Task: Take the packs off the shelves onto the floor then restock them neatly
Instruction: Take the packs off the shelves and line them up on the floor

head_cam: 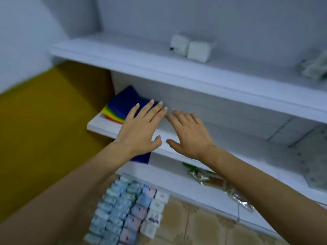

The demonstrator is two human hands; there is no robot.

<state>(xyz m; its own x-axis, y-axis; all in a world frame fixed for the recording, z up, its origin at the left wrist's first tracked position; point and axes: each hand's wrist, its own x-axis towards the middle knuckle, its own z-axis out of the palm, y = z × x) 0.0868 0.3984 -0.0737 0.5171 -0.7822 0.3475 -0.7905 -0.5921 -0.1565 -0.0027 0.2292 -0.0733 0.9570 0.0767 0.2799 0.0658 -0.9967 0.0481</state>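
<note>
Looking down on a tall white shelving unit [177, 71], three boards in view. Left of it, a broad mustard-yellow surface [44, 121]; wall or floor, hard to say.

Down below, tan patterned floor tiles [194, 223], and on them the block of small pale-blue, purple and white packs [127, 209]. Tidy rows, long axis running out from the foot of the shelves toward the camera.

Above, over the white middle shelf [99, 125]: left hand [139, 131] and right hand [189, 135], side by side, palms down, fingers straight and fanned, gripping nothing.

Packs beneath the forearms, then, and well below both hands. Likely a reach down and back, not forward. Left forearm crossing right over the block, so probably the left hand nearer.

At the left fingertips, a folded stack of blue, green, yellow and red sheets [123, 101] on the shelf's left end; touching or not, cannot tell.

Under the right forearm, on the lower shelf, green-and-foil sachets [217, 183], possibly in the way of a straight drop. Up top, two small white boxes [187, 47], well apart from both hands.
</note>
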